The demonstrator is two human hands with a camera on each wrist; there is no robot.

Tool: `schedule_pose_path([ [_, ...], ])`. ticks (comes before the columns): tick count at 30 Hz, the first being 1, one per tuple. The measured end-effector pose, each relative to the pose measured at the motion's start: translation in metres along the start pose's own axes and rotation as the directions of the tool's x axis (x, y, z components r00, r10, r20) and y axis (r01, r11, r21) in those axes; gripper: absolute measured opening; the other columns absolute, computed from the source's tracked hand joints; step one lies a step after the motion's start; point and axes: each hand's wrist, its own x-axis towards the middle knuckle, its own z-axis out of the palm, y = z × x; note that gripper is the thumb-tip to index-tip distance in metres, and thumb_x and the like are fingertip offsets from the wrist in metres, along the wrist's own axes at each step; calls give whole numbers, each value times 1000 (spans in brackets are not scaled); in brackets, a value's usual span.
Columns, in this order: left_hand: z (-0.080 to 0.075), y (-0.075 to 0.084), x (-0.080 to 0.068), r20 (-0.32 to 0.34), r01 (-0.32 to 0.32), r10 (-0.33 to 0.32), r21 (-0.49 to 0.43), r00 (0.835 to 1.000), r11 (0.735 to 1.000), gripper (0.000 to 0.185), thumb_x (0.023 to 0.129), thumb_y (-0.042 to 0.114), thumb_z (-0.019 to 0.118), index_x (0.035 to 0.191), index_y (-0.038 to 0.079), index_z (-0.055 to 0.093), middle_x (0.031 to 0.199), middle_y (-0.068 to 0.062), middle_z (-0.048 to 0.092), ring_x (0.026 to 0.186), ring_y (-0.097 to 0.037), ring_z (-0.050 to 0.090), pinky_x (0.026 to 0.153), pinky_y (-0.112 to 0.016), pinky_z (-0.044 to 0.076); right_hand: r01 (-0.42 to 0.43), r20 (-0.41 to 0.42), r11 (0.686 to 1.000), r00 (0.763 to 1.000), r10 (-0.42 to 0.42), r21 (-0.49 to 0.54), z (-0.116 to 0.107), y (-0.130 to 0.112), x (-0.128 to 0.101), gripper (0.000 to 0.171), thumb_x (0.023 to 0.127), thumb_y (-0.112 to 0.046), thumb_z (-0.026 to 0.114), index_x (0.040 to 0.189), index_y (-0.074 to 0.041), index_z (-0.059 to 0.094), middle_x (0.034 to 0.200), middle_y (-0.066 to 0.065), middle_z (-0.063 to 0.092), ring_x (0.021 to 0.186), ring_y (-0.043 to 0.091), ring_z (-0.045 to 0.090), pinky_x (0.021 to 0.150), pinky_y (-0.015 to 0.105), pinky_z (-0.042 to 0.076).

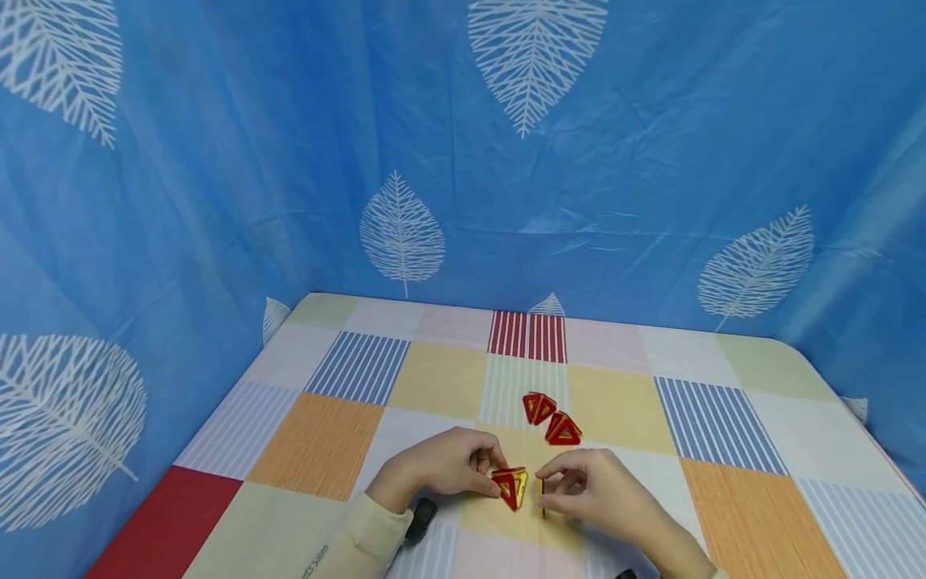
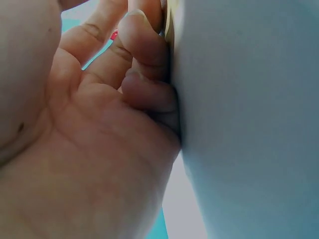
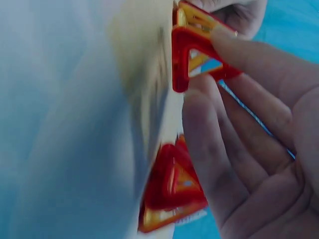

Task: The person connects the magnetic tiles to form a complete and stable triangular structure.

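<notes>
Red-and-yellow translucent plastic triangle tiles, joined into a small standing pyramid [image 1: 510, 486], sit near the front middle of the checked worktop [image 1: 325, 434], between our two hands. Our left hand [image 1: 448, 464] curls its fingers [image 1: 483, 485] round the pyramid's left side and steadies it. Our right hand [image 1: 593, 482] pinches a single tile [image 1: 542, 497] on edge just to the right of the pyramid, thumb and forefinger closed narrowly on it; in the right wrist view a red triangle frame [image 3: 192, 55] sits against those fingertips. Further back stand two more little red triangle clusters [image 1: 538, 407] and [image 1: 563, 430], close to each other and apart from the hands. We judge the near pyramid to be nearly built, with the loose tile not yet joined to it. Blue leaf-print cloth [image 1: 405, 161] hangs behind the worktop.
</notes>
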Motion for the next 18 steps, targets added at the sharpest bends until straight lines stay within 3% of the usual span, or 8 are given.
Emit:
schedule_pose_path([
  [11,1,-2,1,-4,-22,22,17,1000,1000,16,86,14,82,96,16,69,71,8,56,59,-3,47,57,-20,41,-12,-111,998,994,5,-68,18,-4,11,16,83,-20,84,95,-12,77,85,-4,72,71,7,67,64,26,55],
  [18,2,-2,1,-10,-21,21,22,1000,1000,17,85,13,82,96,16,69,70,8,57,59,-3,47,57,-20,41,-21,-105,999,994,16,-46,20,-4,12,18,83,-20,85,98,-12,78,85,-5,72,72,8,68,64,26,55],
])
